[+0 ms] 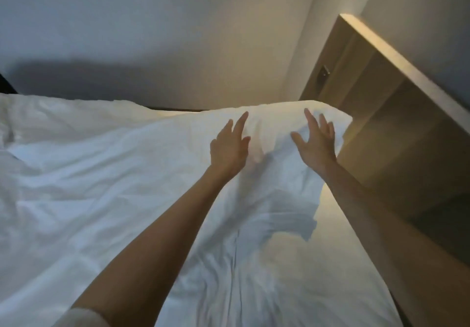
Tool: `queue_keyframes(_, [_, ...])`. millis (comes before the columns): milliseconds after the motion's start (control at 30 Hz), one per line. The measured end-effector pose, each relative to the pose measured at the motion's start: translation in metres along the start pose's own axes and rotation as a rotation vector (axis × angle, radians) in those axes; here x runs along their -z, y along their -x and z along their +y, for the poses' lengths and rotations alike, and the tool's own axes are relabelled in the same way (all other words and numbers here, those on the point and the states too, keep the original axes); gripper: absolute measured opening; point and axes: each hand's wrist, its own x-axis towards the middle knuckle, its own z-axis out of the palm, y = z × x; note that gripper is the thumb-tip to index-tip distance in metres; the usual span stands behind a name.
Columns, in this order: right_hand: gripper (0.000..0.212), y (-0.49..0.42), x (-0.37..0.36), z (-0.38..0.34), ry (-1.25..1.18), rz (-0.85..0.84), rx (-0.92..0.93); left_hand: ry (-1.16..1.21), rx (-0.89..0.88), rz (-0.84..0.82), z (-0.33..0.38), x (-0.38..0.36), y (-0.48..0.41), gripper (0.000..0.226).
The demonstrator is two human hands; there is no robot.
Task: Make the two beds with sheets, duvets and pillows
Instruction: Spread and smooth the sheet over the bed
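**Left hand** (229,148): reaches forward over the bed on a bare forearm. It shows its back to the camera. Fingers (240,123) are straight and apart, thumb out to the right, gripping nothing. It lies over the raised end of the duvet; whether it touches the cloth cannot be told.

**Right hand** (315,146): reaches forward beside the left, a gap of white cloth between them. Fingers (311,120) are straight and fanned, thumb spread to the left, holding nothing. It is over the duvet's right corner, and contact cannot be told.

**Duvet** (114,174): white and creased, it covers the left and middle of the bed. Its far right end bulges up near the headboard, under both hands. Its right edge hangs clear of the sheet and throws a shadow on it.

**Sheet** (338,250): white and flat, it is bare along the right side of the bed, from the duvet's edge down to the lower right.

**Headboard** (394,123): a pale wood panel at the right, running along the sheet's edge and lit warm along its top.

**Plate** (324,73): small and metallic, set on the headboard near its far end. It is too small to identify.

**Wall** (152,34): plain and pale, behind the bed, with a broad shadow low on the left.

**Sleeve** (84,317): a light cuff at the bottom edge, on the left arm.
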Motion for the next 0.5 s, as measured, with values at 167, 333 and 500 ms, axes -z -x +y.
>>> queue_keyframes(167, [0.056,0.063,-0.049,0.027,-0.099,-0.177,-0.077,-0.108,-0.017,-0.093,-0.041,-0.022,0.046,0.054])
queue_keyframes(333, [0.049,0.139,-0.11,0.05,-0.171,-0.349,-0.242,-0.187,-0.045,-0.217,-0.095,-0.036,0.126,0.053])
queue_keyframes(500, [0.058,0.237,-0.175,0.064,-0.121,-0.664,-0.397,-0.239,0.036,-0.419,-0.17,-0.059,0.233,0.054])
